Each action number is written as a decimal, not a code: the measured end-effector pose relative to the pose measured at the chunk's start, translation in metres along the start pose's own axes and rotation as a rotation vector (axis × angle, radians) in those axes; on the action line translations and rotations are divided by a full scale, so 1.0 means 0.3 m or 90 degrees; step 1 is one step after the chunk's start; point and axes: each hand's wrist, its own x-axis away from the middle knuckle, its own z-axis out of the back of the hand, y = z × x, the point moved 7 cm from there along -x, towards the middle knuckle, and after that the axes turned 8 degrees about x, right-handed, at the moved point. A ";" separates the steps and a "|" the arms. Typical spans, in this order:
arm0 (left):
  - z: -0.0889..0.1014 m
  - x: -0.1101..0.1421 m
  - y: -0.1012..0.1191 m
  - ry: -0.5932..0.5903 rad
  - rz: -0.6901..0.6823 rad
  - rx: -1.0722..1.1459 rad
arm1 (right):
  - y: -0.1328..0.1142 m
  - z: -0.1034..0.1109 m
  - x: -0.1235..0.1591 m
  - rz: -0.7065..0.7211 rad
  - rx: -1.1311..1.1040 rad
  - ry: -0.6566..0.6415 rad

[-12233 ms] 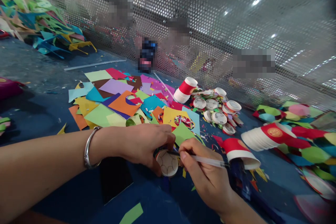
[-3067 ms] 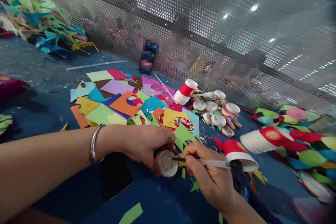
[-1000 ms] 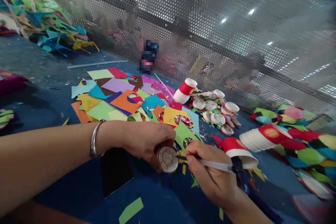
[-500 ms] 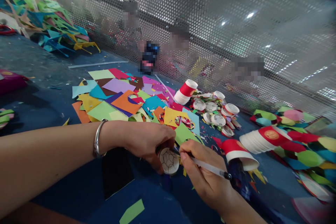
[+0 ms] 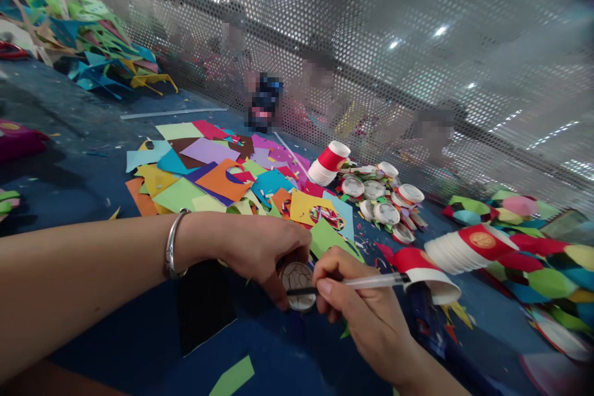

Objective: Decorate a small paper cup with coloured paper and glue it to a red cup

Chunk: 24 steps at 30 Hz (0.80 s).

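My left hand (image 5: 260, 250), with a silver bangle on its wrist, is closed around the side of a paper cup bottom (image 5: 299, 276). Dark curved lines form a cell pattern on the round white face. In my right hand (image 5: 357, 303) a pen (image 5: 371, 281) with a clear barrel is pinched. Its dark front end lies across the lower part of the white face; whether the tip touches is too small to tell. A black sheet of paper (image 5: 204, 303) lies below my left wrist. Coloured paper sheets (image 5: 218, 182) are piled just beyond my hands.
Red-and-white paper cups (image 5: 468, 247) lie stacked at right, beside a dark blue tool (image 5: 431, 322). Another cup stack (image 5: 328, 164) stands near several cut cup bottoms (image 5: 374, 189). Paper scraps (image 5: 88, 37) heap at far left. A perforated metal panel (image 5: 288, 49) closes the back.
My right hand has turned the pen flatter and moved its front end left across the cup bottom's face. My left hand holds nearly the same place.
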 end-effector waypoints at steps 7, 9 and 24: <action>-0.003 -0.008 -0.002 0.005 -0.016 -0.026 | 0.027 0.020 -0.031 -0.148 -0.073 -0.025; -0.007 -0.010 -0.003 -0.001 -0.027 -0.021 | 0.021 0.031 -0.043 -0.153 -0.060 -0.031; -0.007 -0.004 0.005 0.002 -0.043 -0.027 | -0.123 0.048 -0.037 0.150 0.389 0.057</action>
